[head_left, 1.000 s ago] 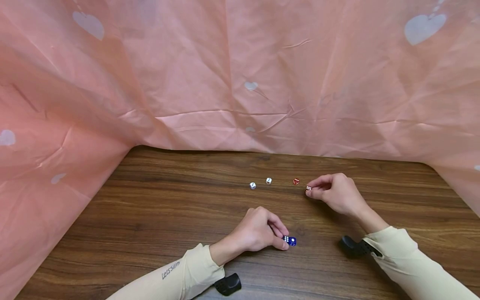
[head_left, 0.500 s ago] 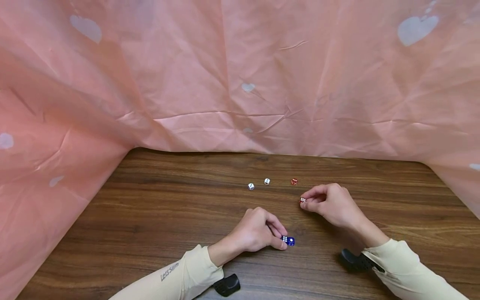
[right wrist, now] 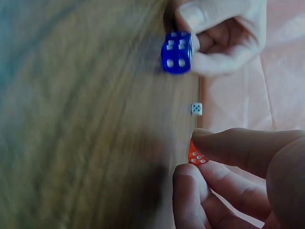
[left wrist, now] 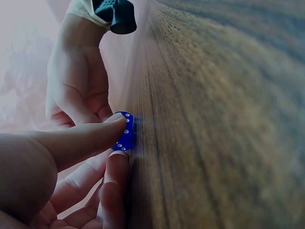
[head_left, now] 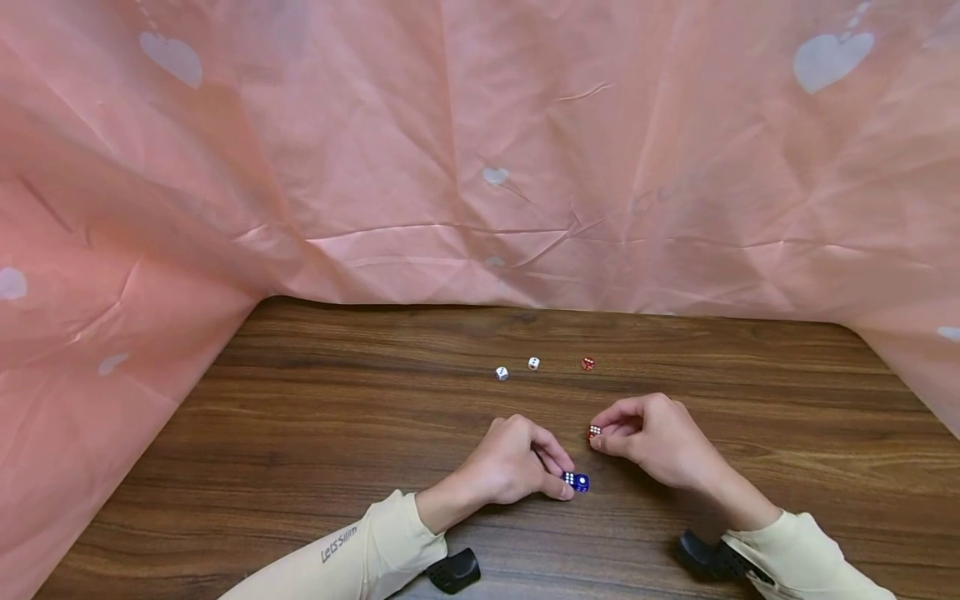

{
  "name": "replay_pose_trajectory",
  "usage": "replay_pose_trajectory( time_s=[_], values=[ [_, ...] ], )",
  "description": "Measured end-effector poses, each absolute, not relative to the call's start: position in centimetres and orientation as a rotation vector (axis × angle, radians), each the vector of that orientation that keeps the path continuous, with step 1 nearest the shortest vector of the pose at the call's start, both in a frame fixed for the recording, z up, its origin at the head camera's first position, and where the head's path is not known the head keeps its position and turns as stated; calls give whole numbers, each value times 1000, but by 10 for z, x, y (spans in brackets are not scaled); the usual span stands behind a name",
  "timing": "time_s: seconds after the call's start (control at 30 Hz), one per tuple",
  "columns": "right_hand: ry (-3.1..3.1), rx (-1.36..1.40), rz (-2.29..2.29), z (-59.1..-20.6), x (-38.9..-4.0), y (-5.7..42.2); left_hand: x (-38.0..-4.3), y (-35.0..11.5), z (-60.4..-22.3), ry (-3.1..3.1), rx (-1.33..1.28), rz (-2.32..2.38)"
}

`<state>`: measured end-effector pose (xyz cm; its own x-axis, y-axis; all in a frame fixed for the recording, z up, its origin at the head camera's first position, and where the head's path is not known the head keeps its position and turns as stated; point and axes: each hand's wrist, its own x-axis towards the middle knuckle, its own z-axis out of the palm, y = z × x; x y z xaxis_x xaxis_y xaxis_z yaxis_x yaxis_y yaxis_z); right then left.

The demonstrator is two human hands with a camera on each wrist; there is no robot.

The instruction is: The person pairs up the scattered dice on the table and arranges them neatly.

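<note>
My left hand [head_left: 513, 461] pinches a blue die [head_left: 569, 479] between thumb and fingertips, low at the wooden table. Beside it, on its right, sits a second blue die [head_left: 582, 483] with one large white dot on top. My right hand [head_left: 660, 439] holds a red die [head_left: 595, 432] with white dots, just behind and to the right of the blue pair. The right wrist view shows this red die [right wrist: 198, 156] clear of the blue dice, between thumb and fingertips. Thumb and fingers partly cover both held dice.
Farther back on the wooden table [head_left: 337, 400] lie two white dice, the left one [head_left: 502, 373] a little nearer than the right one [head_left: 533, 363]. Another red die [head_left: 588, 363] lies to their right. Pink cloth [head_left: 420, 200] with pale hearts hangs along the back and sides.
My right hand has come toward me and slightly left with the red die, away from the other red die and closer to the blue pair. My left hand has stayed in place.
</note>
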<state>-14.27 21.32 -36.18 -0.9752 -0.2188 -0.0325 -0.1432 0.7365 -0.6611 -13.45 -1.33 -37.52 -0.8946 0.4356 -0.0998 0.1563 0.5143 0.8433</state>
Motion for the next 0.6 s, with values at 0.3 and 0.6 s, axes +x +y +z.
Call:
replay_pose_trajectory(
  time_s=[0.3,0.6],
  values=[
    [2779,-351,-1103,-366,-132,205,-135,-15,-375,2458,491,1326],
    [2757,-376,-1127,-368,-122,199,-134,-16,-374,2445,490,1340]
  ],
)
